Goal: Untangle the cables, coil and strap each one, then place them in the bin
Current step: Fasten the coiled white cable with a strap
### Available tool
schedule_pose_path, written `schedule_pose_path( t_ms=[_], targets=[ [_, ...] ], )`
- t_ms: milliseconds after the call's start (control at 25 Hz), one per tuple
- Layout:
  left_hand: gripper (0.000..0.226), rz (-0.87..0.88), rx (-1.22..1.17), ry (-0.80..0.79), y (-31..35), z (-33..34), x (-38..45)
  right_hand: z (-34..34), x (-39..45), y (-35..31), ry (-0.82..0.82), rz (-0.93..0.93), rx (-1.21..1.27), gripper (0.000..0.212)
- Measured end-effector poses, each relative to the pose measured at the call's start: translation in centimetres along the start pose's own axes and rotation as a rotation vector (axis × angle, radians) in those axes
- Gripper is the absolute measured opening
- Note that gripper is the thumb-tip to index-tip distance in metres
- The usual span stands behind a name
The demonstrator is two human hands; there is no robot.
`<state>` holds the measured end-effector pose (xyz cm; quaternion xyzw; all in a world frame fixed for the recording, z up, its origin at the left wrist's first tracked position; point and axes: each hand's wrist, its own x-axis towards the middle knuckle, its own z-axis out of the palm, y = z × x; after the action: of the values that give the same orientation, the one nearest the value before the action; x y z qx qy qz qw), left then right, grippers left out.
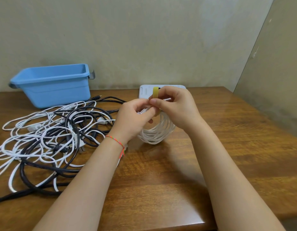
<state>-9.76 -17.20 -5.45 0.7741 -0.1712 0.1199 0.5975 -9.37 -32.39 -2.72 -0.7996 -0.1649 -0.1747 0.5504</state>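
A coiled white cable (156,132) hangs upright between my hands above the wooden table (177,172). My left hand (132,117) grips the top of the coil. My right hand (174,105) pinches a yellow strap (155,95) that loops over the coil's top, its end sticking up past my fingers. A tangle of white and black cables (49,139) lies spread on the table's left half. The blue bin (52,85) stands at the back left by the wall; its inside is mostly hidden from this angle.
A flat white object (145,91) lies at the table's back edge behind my hands. Walls close off the back and right sides. The table's near right corner (207,225) and right edge are in view.
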Motion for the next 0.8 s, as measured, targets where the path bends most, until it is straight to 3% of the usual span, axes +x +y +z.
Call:
schedule_pose_path(
  t_ms=[120,280,600,720,800],
  targets=[
    [0.011,-0.057,-0.124,0.012,0.1,-0.1,0.2,0.4,0.1,0.2,0.079,-0.137,-0.07,0.01],
    [0.006,-0.083,-0.121,-0.007,0.0,0.2,0.2,0.8,-0.1,0.5,0.115,-0.305,-0.156,0.023],
    [0.018,-0.228,-0.096,-0.067,0.3,0.8,-0.1,1.0,0.3,1.4,0.152,-0.217,-0.148,0.029],
    [0.005,-0.16,-0.096,0.035,0.0,0.8,0.0,0.9,0.4,1.4,0.218,-0.236,-0.161,0.016],
    [0.014,-0.012,-0.014,0.164,-0.7,0.7,0.2,1.2,0.5,1.4,0.244,-0.262,-0.143,0.012]
  ],
)
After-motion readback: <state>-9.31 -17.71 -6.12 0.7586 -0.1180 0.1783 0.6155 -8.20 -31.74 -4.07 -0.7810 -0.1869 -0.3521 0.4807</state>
